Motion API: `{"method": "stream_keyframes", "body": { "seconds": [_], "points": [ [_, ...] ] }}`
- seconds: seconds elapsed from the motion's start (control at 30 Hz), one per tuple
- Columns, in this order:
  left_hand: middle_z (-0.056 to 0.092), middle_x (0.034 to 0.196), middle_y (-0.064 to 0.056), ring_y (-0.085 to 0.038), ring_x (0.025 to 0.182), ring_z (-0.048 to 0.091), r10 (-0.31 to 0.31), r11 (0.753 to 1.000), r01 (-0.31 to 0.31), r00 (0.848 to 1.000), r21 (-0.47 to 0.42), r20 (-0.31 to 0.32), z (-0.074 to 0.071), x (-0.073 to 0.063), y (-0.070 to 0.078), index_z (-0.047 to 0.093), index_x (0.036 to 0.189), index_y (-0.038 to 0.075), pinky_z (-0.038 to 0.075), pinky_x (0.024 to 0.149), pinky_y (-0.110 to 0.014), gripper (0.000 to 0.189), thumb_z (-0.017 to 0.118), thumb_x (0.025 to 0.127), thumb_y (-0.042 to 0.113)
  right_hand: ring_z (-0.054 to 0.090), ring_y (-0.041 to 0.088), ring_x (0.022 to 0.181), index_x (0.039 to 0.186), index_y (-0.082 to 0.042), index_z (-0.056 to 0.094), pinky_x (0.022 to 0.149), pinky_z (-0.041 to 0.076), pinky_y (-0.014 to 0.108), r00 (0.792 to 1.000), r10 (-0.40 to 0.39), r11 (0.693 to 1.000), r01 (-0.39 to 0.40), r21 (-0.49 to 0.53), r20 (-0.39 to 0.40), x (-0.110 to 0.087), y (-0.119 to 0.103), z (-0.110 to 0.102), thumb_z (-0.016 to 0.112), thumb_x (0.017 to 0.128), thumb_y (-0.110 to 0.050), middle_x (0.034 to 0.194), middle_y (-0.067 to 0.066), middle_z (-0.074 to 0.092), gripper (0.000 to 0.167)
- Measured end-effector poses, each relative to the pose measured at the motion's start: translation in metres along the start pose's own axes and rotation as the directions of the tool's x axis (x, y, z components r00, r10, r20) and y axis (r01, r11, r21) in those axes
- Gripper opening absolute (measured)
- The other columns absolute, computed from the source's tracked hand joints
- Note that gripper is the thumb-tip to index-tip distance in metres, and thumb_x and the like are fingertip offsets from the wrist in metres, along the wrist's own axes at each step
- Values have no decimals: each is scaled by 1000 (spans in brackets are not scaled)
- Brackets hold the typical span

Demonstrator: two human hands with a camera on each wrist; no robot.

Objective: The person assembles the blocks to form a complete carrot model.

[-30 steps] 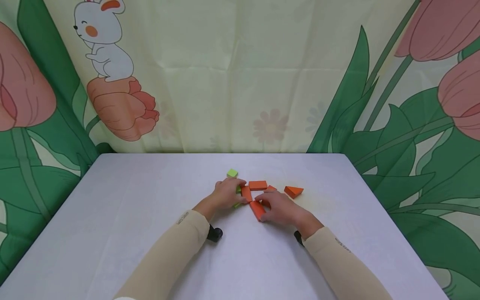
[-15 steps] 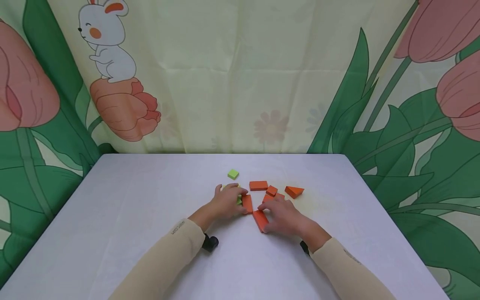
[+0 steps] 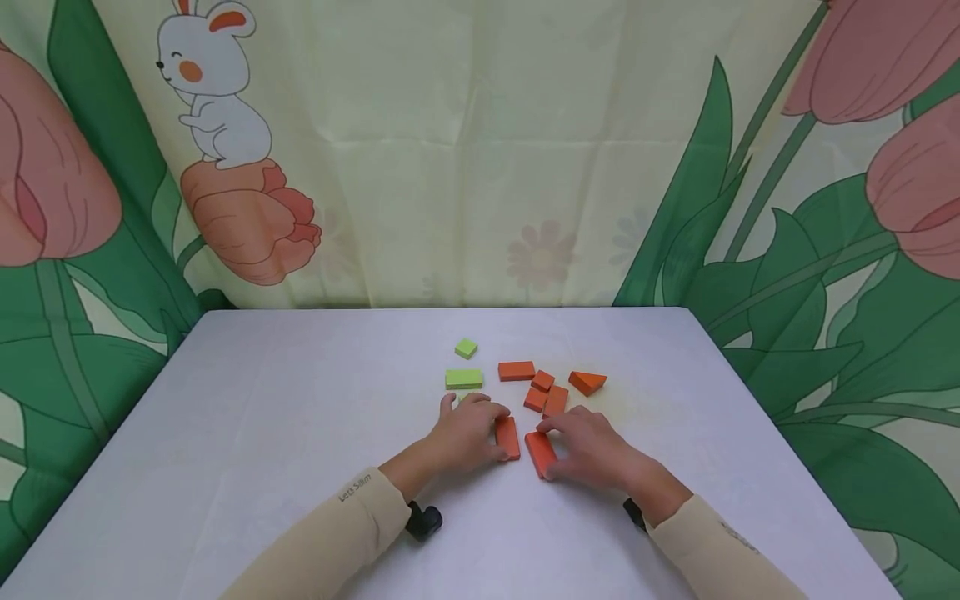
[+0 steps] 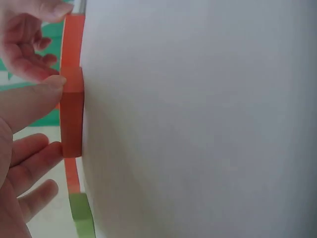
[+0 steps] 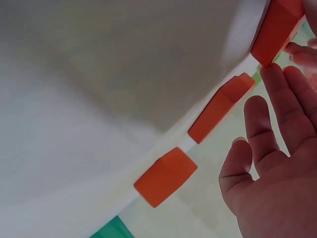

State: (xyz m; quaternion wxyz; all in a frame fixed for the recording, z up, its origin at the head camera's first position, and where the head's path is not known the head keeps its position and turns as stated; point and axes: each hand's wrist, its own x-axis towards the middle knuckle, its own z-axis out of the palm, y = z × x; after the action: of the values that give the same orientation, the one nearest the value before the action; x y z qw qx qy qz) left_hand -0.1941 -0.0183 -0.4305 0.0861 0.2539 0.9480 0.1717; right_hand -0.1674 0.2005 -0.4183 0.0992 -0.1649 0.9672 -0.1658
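Near the middle of the table, my left hand (image 3: pixel 467 435) pinches a long orange block (image 3: pixel 507 439) between thumb and fingertips at its two ends. The same block (image 4: pixel 72 119) fills the gap between thumb and fingers in the left wrist view. Just to the right, my right hand (image 3: pixel 596 450) pinches another long orange block (image 3: pixel 541 455) the same way; in the right wrist view this block (image 5: pixel 277 32) sits at the upper right, partly cut off. Both blocks lie on the table, a narrow gap between them, their near ends leaning right.
Beyond the hands lie several orange blocks: a long one (image 3: pixel 516 371), a small cluster (image 3: pixel 543 392) and a triangular one (image 3: pixel 587 382). Green blocks are at the left: a small one (image 3: pixel 466 348), a long one (image 3: pixel 463 379), and one partly hidden behind the left hand. A white cloth covers the table (image 3: pixel 300 400).
Both hands have drawn their orange blocks toward me and a little to the right. A gap has opened between the two blocks. The long green block and orange cluster have come into fuller view.
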Motion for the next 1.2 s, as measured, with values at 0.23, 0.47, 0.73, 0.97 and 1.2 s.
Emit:
{"method": "stream_keyframes", "body": {
  "seconds": [0.23,0.47,0.73,0.97,1.2],
  "points": [
    [66,117,5,-19,121,52,38,999,-38,999,-14,-13,10,-2,20,65,131,16,29,104,-56,58,83,82,40,52,19,104,123,-17,69,84,47,41,997,71,997,-71,20,-1,-13,12,-6,91,72,-31,109,-6,63,57],
    [65,120,3,-17,118,55,82,995,-82,997,-64,1,17,1,36,63,133,13,38,100,-45,59,83,83,36,53,20,103,123,-16,69,84,49,41,997,79,996,-78,43,-18,-22,25,-11,90,74,-30,110,-3,63,55],
    [65,120,6,-15,113,55,65,993,-68,997,-93,-28,27,11,52,62,134,15,43,88,-35,62,84,82,39,54,24,109,126,-12,68,88,51,44,996,84,992,-82,91,-19,-30,37,-15,89,75,-27,116,1,63,57],
    [65,115,7,-13,110,55,48,994,-50,999,-94,-20,30,17,63,62,134,16,42,84,-32,62,84,82,40,56,25,108,127,-12,66,87,52,46,995,96,987,-96,128,6,-32,43,-18,89,75,-28,116,2,63,59],
    [65,111,9,-12,106,55,52,995,-55,998,-86,-39,33,21,70,62,132,17,41,82,-31,60,83,82,42,56,27,109,129,-12,65,88,50,48,996,95,985,-93,148,-1,-35,48,-21,88,76,-26,118,4,62,60]
  ]
}}
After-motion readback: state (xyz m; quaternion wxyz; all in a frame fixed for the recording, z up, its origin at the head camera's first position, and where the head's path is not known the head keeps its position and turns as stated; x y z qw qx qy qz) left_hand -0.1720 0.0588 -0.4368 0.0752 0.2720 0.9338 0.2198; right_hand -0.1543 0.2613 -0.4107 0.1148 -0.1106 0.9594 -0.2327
